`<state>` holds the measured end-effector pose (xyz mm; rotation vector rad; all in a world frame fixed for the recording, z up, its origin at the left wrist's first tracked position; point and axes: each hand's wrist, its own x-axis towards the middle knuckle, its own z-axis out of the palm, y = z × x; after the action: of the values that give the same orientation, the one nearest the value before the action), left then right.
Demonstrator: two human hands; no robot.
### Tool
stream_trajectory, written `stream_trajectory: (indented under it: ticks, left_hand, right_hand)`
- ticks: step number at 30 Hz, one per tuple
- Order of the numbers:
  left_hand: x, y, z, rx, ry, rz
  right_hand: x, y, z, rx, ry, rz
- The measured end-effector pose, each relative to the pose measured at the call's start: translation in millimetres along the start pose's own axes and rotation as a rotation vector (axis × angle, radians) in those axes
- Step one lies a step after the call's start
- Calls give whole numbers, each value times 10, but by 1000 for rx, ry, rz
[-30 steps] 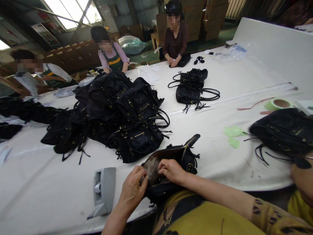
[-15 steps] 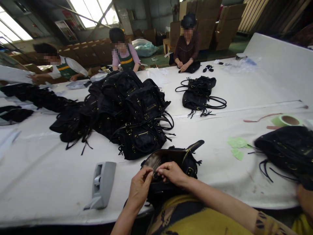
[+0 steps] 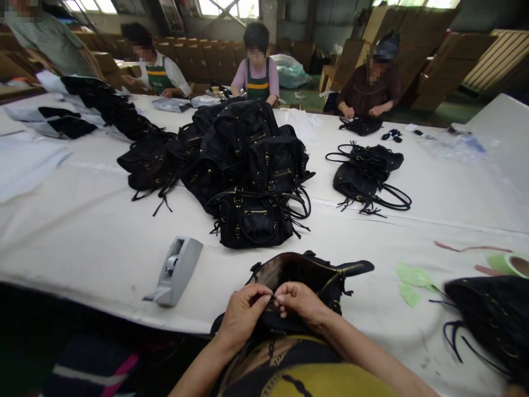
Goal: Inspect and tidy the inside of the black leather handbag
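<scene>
An open black handbag (image 3: 308,275) with gold zips lies at the near edge of the white table (image 3: 91,237), its mouth facing me. My left hand (image 3: 243,313) and my right hand (image 3: 301,302) meet at the bag's near rim, fingertips pinching the edge close together. What they pinch is too small to make out. The bag's lower part hangs over the table edge towards my lap.
A grey tape dispenser (image 3: 176,271) sits left of the bag. A big heap of black handbags (image 3: 243,165) fills the middle, a smaller pile (image 3: 366,173) lies right of it, another bag (image 3: 494,320) at near right. Green paper bits (image 3: 411,278), a tape roll (image 3: 512,264). Several people work along the far side.
My view has swung left and down. Both hands moved from inside the bag's mouth to its near rim and now pinch close together.
</scene>
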<state>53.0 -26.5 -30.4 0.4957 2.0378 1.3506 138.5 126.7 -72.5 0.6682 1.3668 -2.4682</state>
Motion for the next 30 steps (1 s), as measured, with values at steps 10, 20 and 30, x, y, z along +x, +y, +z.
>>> stream_trajectory:
  ticks: [10, 20, 30]
  left_hand:
    - [-143, 55, 18, 86, 31, 60]
    - [-176, 94, 106, 7, 59, 34]
    - [-192, 123, 95, 82, 42, 37]
  right_hand:
    - [-27, 9, 48, -86, 62, -99]
    - [-57, 47, 58, -160, 158, -221]
    - [-50, 75, 41, -204, 126, -214]
